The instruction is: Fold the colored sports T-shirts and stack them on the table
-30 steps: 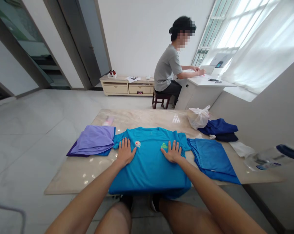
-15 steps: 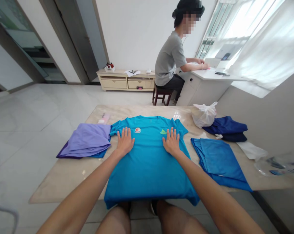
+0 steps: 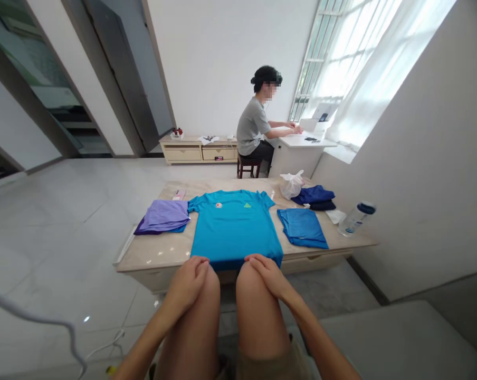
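Observation:
My left hand (image 3: 191, 279) rests on my left knee, its fingers laid over the kneecap and holding nothing. On the other knee lies my right hand (image 3: 267, 273), fingers stretched out and free of any object. Just beyond both hands a turquoise T-shirt (image 3: 234, 229) is spread flat on the table (image 3: 163, 253), collar away from me, hem hanging over the near edge. Its chest bears a small round emblem and a green logo. To its left sits a folded lilac garment (image 3: 167, 214) on darker cloth; to its right, a folded blue garment (image 3: 304, 227).
Toward the table's right end are a white plastic bag (image 3: 292, 184), dark blue clothes (image 3: 313, 196) and a clear bottle (image 3: 356, 219). A pink phone-like item (image 3: 179, 195) lies at the back left. Across the room a person (image 3: 254, 126) sits at a white desk (image 3: 302, 141).
Both my hands have left the T-shirt and come back onto my knees. My view has pulled back, so the table looks farther away. The T-shirt still lies spread out.

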Demonstrator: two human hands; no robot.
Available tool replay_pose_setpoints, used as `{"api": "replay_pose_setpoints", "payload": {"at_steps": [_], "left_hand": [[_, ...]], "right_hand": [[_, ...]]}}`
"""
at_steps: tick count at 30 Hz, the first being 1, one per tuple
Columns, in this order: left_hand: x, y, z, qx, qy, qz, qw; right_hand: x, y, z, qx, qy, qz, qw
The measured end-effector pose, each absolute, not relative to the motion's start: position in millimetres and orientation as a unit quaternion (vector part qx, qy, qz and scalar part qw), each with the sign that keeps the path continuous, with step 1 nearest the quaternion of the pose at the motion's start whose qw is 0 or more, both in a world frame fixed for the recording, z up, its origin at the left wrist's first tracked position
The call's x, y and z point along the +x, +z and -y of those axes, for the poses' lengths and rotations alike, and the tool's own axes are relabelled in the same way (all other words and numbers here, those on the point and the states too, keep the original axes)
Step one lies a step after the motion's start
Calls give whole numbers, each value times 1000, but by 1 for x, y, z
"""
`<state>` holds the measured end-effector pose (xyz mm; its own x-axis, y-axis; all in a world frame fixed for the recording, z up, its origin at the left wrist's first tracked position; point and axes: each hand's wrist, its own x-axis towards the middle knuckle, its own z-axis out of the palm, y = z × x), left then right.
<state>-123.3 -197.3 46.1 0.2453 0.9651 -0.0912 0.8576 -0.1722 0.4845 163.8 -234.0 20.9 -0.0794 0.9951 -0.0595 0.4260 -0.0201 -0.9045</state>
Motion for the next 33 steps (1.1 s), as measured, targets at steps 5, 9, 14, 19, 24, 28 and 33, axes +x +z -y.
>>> {"api": "replay_pose_setpoints", "payload": {"at_steps": [5, 9, 14, 19, 24, 28, 33], "left_hand": [[-106, 74, 202, 786, 37, -604, 130], [-111, 87, 194, 773, 1, -622, 120], [-111, 97, 182, 734, -6, -671, 101], [-98, 94, 184, 750, -4, -659, 55], [-99, 93, 182, 748, -19, -663, 28], [-115, 93, 174, 750, -27, -661, 24], [-122, 87, 173, 746, -30, -664, 24]], "right_hand": [[135, 58, 238, -686, 167, 693, 145], [130, 72, 231, -706, 141, 691, 70], [126, 78, 223, -704, 106, 701, 40], [110, 80, 221, -710, 79, 700, 27], [105, 81, 217, -708, 64, 703, 20], [119, 82, 212, -710, 70, 701, 4], [138, 87, 206, -688, 86, 720, -11]]}}
